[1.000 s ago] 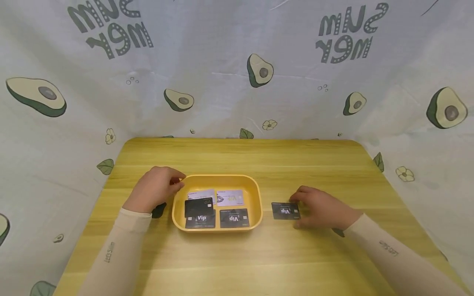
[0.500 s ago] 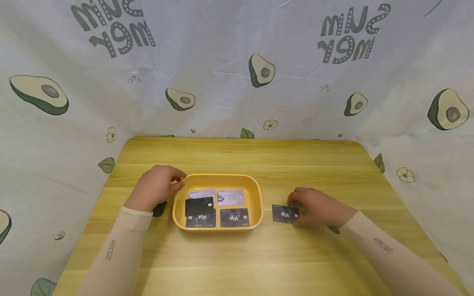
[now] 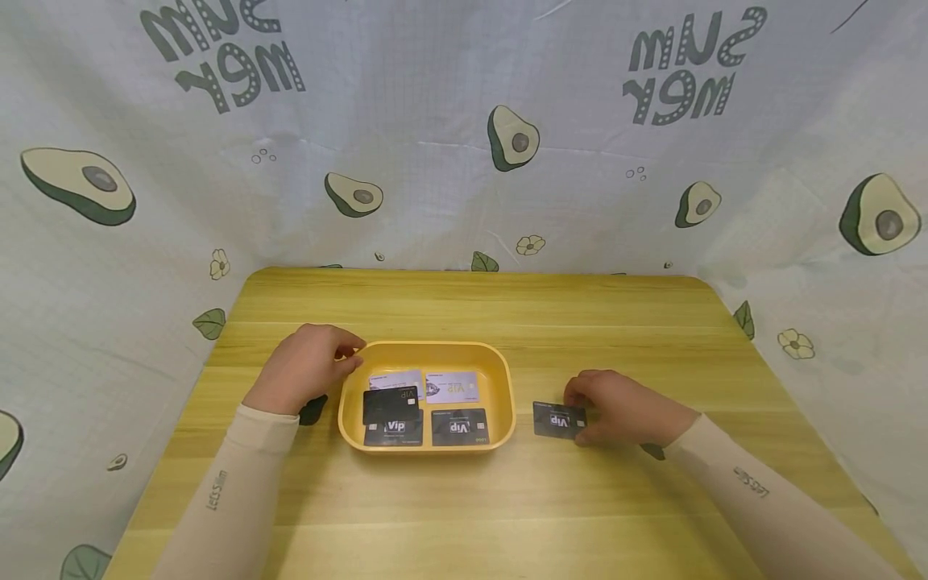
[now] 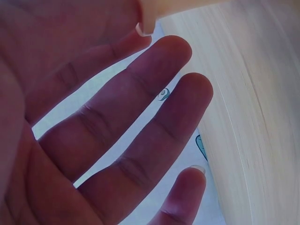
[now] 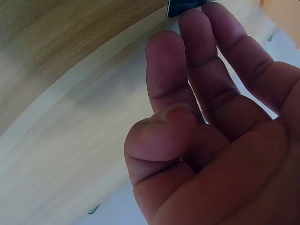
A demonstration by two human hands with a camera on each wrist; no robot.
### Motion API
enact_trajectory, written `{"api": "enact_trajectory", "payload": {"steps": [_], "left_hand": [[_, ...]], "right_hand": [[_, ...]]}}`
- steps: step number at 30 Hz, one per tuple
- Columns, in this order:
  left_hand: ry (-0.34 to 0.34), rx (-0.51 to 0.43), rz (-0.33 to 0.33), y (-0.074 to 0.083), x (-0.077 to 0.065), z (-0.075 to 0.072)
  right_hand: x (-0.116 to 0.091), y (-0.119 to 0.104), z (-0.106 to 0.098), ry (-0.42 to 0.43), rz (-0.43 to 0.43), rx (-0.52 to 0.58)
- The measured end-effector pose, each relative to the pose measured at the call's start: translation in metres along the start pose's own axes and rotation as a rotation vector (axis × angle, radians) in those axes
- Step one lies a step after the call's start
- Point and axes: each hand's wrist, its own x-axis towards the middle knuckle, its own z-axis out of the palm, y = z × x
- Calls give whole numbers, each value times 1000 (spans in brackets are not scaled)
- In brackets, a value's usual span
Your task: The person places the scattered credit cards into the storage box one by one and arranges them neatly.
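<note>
My left hand is at the left far corner of the yellow tray, thumb and forefinger pinching its rim. In the left wrist view the tray's wall shows at the top; the other fingers extend loosely. To the right of the tray, a black VIP card with a chip lies near the tabletop. My right hand holds its right end, fingertips at the far edge and thumb at the near edge. A corner of that card shows by the fingertips in the right wrist view. Whether it touches the table is unclear.
Inside the tray lie two pale cards, including a VIP card, and three black ones, including a VIP card. Some overlap on the left. The wooden table meets an avocado-print cloth at its back and sides.
The right hand and the black VIP card have shifted slightly towards me over the last second. My left hand stays at the tray's corner, and the cards inside have not moved.
</note>
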Motion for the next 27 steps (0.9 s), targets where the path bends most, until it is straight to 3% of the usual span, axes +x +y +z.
{"api": "enact_trajectory", "payload": {"steps": [12,23,27], "left_hand": [[-2,-2,11,-1,0,1],[-3,-6,0,0,0,1],[-6,-7,-4,0,0,0]], "right_hand": [[-2,1,4,-16,55,26],[-2,2,5,-4,10,-2],[-4,2,5,25,-42,-8]]}}
